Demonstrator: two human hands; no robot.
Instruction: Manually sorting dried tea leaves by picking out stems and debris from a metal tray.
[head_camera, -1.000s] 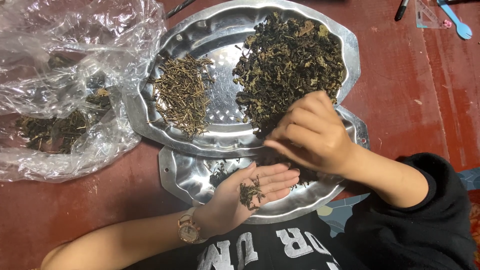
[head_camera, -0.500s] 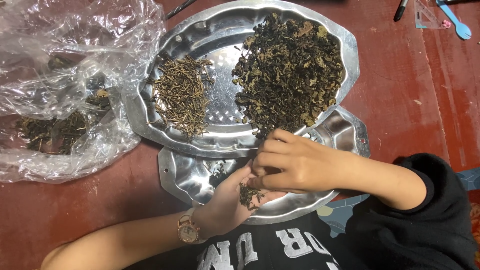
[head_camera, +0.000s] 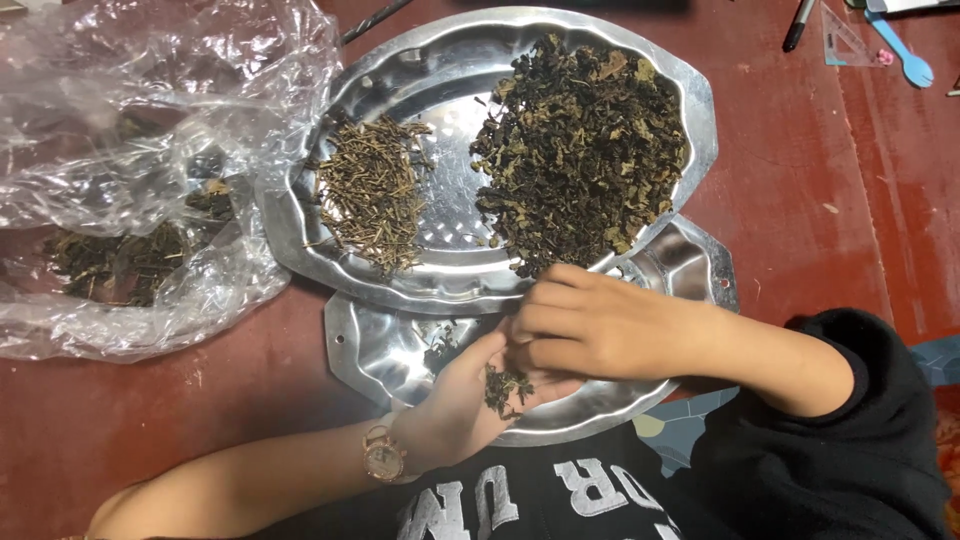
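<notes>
My left hand (head_camera: 470, 395) lies palm up over the lower steel tray (head_camera: 380, 350), cupping a small clump of dark dried leaves (head_camera: 503, 387). My right hand (head_camera: 590, 322) rests over it, fingers pinching at that clump. Just beyond, the upper oval steel tray (head_camera: 470, 275) carries a large heap of dark dried leaves (head_camera: 580, 150) on the right and a smaller heap of pale stems (head_camera: 370, 190) on the left.
A crumpled clear plastic bag (head_camera: 130, 150) with more dried leaves lies at the left on the red-brown table (head_camera: 800, 200). A pen (head_camera: 798, 25), a clear set square and a blue plastic spoon (head_camera: 905, 55) sit at the far right top.
My right hand has come down from the big leaf heap and moved left over my left palm, now picking at the clump there. My left hand has curled slightly.
</notes>
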